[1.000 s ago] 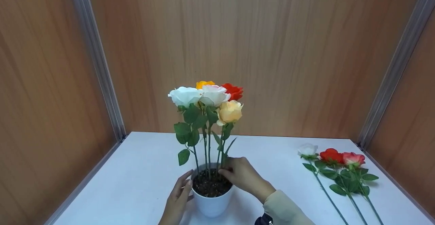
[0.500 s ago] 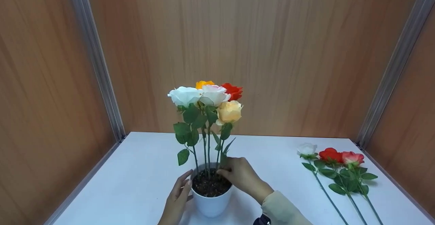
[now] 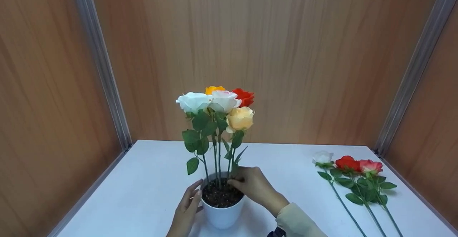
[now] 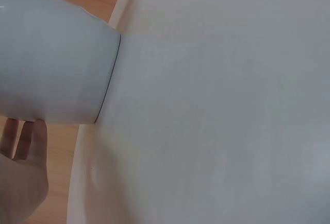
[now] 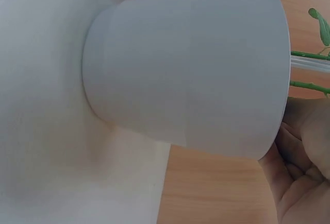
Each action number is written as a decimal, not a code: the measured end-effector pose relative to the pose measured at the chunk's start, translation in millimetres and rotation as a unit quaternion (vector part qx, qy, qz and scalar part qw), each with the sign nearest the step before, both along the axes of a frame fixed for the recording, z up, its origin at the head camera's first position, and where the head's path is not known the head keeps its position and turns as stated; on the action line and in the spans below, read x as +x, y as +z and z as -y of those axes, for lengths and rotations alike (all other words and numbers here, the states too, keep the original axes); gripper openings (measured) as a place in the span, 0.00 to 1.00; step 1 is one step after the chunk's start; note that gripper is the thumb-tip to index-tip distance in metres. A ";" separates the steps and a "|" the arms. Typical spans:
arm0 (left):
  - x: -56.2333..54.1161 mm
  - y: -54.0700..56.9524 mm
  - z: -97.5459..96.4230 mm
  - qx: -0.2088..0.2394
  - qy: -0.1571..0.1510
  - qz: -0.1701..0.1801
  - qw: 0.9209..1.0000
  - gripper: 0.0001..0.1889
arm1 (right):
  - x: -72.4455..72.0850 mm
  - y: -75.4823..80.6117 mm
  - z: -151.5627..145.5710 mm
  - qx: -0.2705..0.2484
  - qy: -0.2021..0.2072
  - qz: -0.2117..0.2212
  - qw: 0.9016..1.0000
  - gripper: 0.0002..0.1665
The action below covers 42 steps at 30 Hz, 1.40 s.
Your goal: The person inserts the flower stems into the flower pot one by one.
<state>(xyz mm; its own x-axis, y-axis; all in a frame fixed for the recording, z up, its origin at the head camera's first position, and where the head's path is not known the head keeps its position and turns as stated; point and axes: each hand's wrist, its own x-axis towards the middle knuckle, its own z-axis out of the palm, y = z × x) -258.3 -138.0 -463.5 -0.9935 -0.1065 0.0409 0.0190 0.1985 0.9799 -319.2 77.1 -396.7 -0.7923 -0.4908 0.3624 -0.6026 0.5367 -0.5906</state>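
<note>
A white pot (image 3: 222, 217) filled with dark soil (image 3: 220, 196) stands at the front middle of the table in the head view. Several artificial roses rise upright from it: a white rose (image 3: 193, 102), a pinkish-white rose (image 3: 224, 101), an orange rose (image 3: 214, 90), a red rose (image 3: 244, 97) and a pale yellow rose (image 3: 240, 119). My right hand (image 3: 256, 187) pinches the pale yellow rose low on its stem, just above the soil at the pot's right rim. Against the pot's left side rests my left hand (image 3: 188, 206), fingers extended; the left wrist view shows its fingertips (image 4: 38, 128) on the wall.
Three roses lie on the table at the right: a white rose (image 3: 323, 157), a red rose (image 3: 347, 163) and a pink rose (image 3: 370, 166), stems toward the front edge. Wooden panels (image 3: 286, 58) enclose the white table (image 3: 143, 179) at the back and both sides.
The pale yellow rose has shifted very slightly left with my right hand at its stem. My left hand stays on the pot.
</note>
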 end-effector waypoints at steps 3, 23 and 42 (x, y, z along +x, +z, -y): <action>0.5 -0.1 0.6 -0.002 0.002 -0.002 1.000 0.40 | 0.5 -0.1 -0.4 -0.006 0.006 -0.001 1.000 0.04; 0.0 1.5 0.5 0.002 0.002 -0.001 1.000 0.40 | 4.1 13.5 -38.1 0.004 -0.010 0.032 0.999 0.10; -0.7 -1.6 1.7 0.004 -0.002 -0.003 1.000 0.40 | -0.4 -31.8 -154.4 0.071 -0.121 0.051 0.989 0.06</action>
